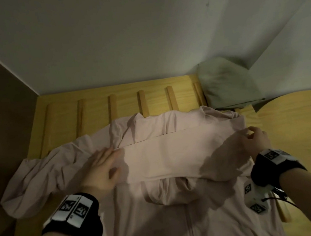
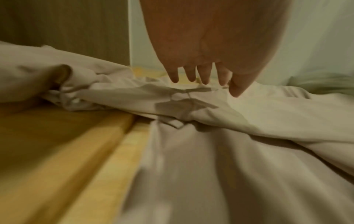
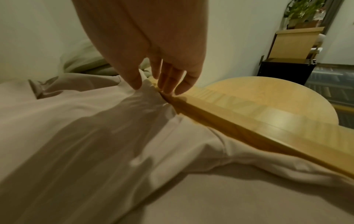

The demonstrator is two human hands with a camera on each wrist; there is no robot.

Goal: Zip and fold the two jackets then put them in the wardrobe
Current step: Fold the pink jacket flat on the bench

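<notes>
Pink jacket (image 1: 175,154), zipped, sleeve folded across; left hand (image 1: 100,170) flat, right hand (image 1: 256,140) pinching fabric.

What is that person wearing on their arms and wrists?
Both forearms are bare, no sleeves. Each wrist carries a black band: left band, right band. White blocks printed with black square codes sit on the bands. A thin black cable trails from the right one. The hands are bare, without gloves.
</notes>
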